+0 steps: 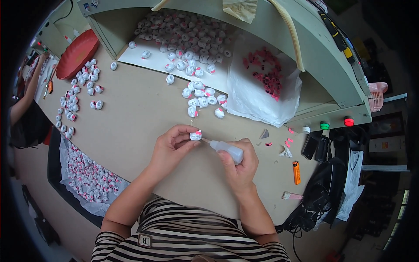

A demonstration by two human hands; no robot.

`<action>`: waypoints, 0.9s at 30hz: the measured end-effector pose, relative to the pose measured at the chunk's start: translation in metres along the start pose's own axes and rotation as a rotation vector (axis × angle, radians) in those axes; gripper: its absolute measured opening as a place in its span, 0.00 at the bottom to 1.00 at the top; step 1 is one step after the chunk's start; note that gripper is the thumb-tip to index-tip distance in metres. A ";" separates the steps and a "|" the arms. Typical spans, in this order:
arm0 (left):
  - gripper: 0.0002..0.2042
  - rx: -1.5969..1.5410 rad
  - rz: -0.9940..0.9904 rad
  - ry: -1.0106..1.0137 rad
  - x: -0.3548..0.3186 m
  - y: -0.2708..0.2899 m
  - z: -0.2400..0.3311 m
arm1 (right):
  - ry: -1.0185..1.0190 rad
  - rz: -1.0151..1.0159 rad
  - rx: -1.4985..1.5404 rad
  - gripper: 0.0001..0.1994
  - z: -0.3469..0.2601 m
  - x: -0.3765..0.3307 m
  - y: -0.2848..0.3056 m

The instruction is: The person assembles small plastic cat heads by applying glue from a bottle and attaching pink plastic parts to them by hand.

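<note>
Beige table: left hand pinches a small white-and-pink piece above it, right hand grasps a squeeze bottle (nozzle touching). Best squeezed gently, the piece kept steady.

- Piece: a small, rounded white part with a pink patch on its upper right side. It is pinched between the fingers of the left hand, lifted just above the tabletop, near the middle of the view. Its right side meets the bottle's tip.
- Bottle: a small squeeze bottle of translucent white plastic with a thin pointed nozzle. It lies tilted, almost level, nozzle aimed up and left at the piece. The right hand wraps its body, thumb across the top, so only the nozzle end and part of the body show.
</note>
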State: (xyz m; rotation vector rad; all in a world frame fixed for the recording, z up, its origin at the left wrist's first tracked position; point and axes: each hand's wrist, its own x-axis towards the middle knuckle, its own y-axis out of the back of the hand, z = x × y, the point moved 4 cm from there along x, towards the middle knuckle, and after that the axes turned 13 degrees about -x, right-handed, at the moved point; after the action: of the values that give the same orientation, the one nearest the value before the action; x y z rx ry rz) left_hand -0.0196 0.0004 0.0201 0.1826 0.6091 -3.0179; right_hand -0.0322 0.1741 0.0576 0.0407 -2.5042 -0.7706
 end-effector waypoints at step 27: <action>0.12 0.111 0.016 -0.082 0.004 0.011 -0.007 | -0.496 -0.026 0.192 0.08 0.056 0.079 0.019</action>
State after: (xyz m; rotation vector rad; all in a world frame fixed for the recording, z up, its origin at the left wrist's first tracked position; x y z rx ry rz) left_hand -0.0221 -0.0068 0.0089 0.0680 0.4322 -3.0279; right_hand -0.1253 0.2054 0.0648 -0.0589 -3.0481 -0.6014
